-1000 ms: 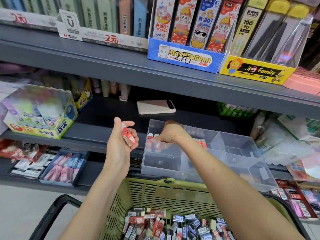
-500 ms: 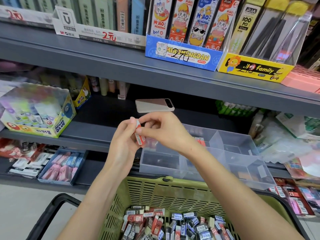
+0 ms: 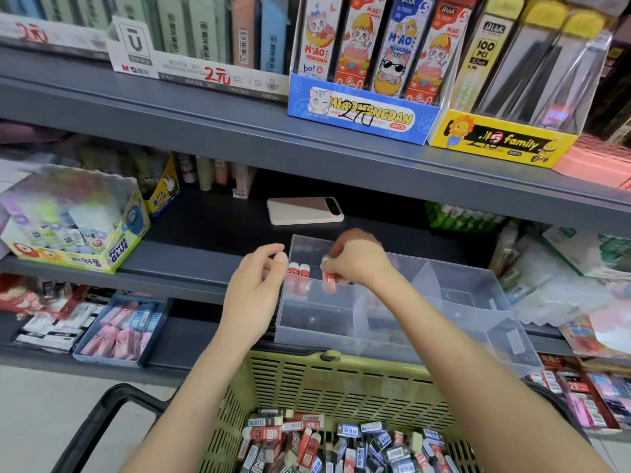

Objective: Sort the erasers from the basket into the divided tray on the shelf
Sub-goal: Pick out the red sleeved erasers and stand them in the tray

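Holding one red-sleeved eraser (image 3: 329, 276): right hand (image 3: 358, 261) pinches it, lower end inside the divided tray's (image 3: 478, 288) ten o'clock compartment, just beside two red erasers (image 3: 298, 269) standing there. Left hand (image 3: 256, 288), at the tray's nine o'clock: fingers loosely curled, apparently empty. Other compartments: contents unclear through the plastic. Basket (image 3: 358, 370), six o'clock: dozens of mixed erasers (image 3: 341, 442) left. Progress: early.

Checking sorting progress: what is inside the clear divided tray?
Two red erasers stand in the back-left compartment of the divided tray; the right hand holds a third eraser there. Anything behind that hand is hidden.
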`<control>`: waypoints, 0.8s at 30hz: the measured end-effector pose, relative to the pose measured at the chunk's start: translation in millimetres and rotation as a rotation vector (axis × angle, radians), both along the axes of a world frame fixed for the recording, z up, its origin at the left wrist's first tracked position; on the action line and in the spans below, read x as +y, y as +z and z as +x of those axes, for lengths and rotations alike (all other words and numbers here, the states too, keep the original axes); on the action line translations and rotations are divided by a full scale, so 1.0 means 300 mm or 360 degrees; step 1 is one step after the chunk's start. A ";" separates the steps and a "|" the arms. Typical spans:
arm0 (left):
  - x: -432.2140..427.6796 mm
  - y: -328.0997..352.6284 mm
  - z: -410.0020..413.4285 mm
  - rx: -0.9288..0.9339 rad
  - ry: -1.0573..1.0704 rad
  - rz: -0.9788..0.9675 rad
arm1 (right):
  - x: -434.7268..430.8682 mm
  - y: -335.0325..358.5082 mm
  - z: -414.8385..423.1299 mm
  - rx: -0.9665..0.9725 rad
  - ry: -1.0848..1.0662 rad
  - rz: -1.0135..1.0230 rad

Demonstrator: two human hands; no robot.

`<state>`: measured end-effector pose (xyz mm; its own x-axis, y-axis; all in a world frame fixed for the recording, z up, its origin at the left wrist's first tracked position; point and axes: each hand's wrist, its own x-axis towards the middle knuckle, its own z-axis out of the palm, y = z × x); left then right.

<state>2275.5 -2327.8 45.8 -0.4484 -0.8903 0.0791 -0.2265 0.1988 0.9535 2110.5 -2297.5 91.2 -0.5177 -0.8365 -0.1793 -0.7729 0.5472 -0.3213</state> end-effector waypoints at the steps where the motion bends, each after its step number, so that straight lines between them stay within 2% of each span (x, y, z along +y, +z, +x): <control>1: 0.001 -0.003 -0.003 -0.0063 -0.0030 -0.0051 | -0.016 -0.011 0.006 0.0078 0.0028 0.0058; 5: 0.009 -0.012 -0.011 -0.0256 -0.0107 -0.0223 | -0.067 -0.048 0.020 0.0186 0.0064 0.0223; 9: 0.010 -0.018 -0.012 -0.0273 -0.0046 -0.0293 | -0.085 -0.058 0.024 0.0110 0.0092 0.0335; 12: 0.008 -0.023 -0.012 -0.0260 -0.0055 -0.0286 | -0.049 -0.030 0.023 0.0121 0.0208 0.0286; 15: 0.007 -0.025 -0.008 -0.0277 -0.0063 -0.0300 | 0.047 0.017 0.034 0.0078 0.0255 -0.0080; 17: 0.009 -0.021 -0.005 -0.0294 -0.0069 -0.0314 | 0.150 0.046 0.069 -0.0037 0.0273 -0.0448; 20: 0.022 -0.005 -0.001 -0.0278 -0.0074 -0.0303 | 0.332 0.032 0.131 0.0046 0.0338 -0.1011; 22: 0.045 0.005 0.012 -0.0233 0.0001 -0.0338 | 0.455 -0.034 0.173 -0.0003 0.0403 -0.1092; 24: 0.079 0.010 0.042 -0.0217 0.0145 -0.0487 | 0.564 -0.146 0.206 -0.0133 0.0457 -0.0914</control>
